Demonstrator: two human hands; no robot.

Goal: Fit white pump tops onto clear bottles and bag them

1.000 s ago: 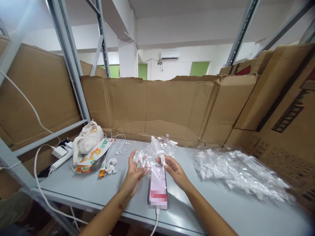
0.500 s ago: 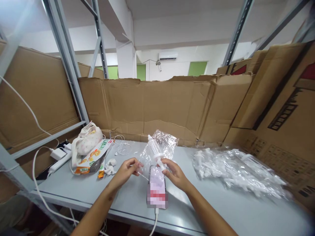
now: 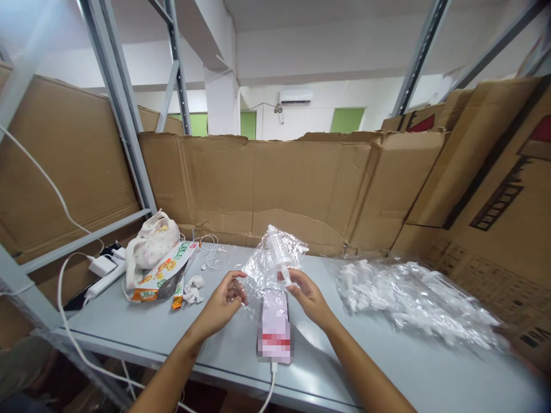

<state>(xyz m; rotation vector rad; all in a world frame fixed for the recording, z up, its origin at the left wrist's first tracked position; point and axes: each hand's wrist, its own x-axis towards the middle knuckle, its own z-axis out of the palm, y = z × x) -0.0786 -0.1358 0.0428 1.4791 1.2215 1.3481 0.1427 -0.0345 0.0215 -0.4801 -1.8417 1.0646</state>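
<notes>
My right hand [image 3: 307, 295] pinches the narrow stem of a white plastic piece [image 3: 278, 248] with a ribbed cylindrical body, a round collar and a small tip. The piece stands tilted, tip upward, over the far end of a phone. Behind and around it spreads a crinkled clear plastic bag [image 3: 258, 267]; whether the piece is inside it I cannot tell. My left hand [image 3: 230, 295] has its fingers curled at the bag's near left edge, seemingly closed on the thin film. Between my wrists lies the lit phone [image 3: 275, 327], partly blurred out.
To the right lie large clear bags [image 3: 400, 292] full of white plastic parts. On the left are a cloth bag [image 3: 152, 238], an orange-and-white snack packet [image 3: 166, 272], crumpled tissue [image 3: 193, 289], earphones [image 3: 215, 258] and a power strip [image 3: 103, 281]. A charging cable [image 3: 271, 387] runs off the front edge. Cardboard walls [image 3: 275, 189] surround the table.
The white piece has swung more upright and now shows against the clear bag. My left fingers have curled and shifted slightly, with the film strip no longer stretched toward the phone.
</notes>
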